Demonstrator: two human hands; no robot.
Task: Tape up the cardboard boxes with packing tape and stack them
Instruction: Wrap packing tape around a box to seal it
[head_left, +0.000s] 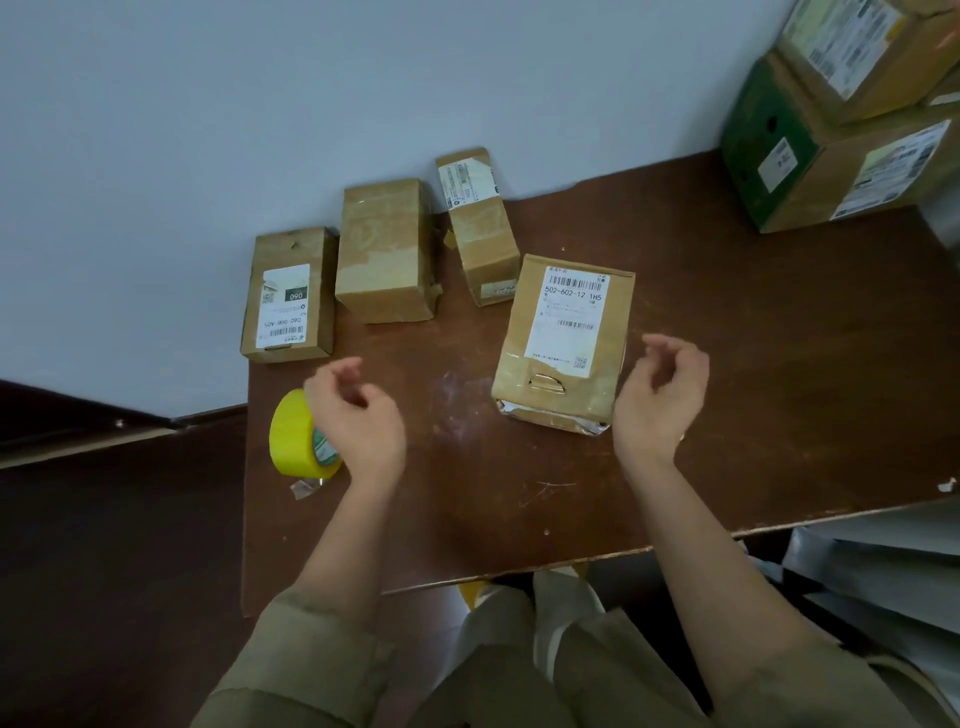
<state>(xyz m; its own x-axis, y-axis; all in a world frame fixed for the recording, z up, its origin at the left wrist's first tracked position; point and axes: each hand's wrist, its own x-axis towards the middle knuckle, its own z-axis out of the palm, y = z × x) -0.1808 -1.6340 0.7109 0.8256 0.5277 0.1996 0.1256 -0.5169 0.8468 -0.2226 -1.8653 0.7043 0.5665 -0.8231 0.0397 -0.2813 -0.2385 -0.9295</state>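
**Hands hover over the boxes, holding nothing**

The labelled box (563, 340) stands mid-surface (727, 364), bare wood toward the near edge. Right hand (662, 397) floats just beside it, fingers loosely curled, empty. Left hand (358, 415), likewise empty, hangs over the yellow tape roll (298, 436) by the surface's left edge. Three smaller boxes (387, 249) line the wall behind the labelled box.

– Where do you look from?
– You have one view, worn on your head, facing forward and steeply down, close over the table (727, 338) and wall (260, 104).
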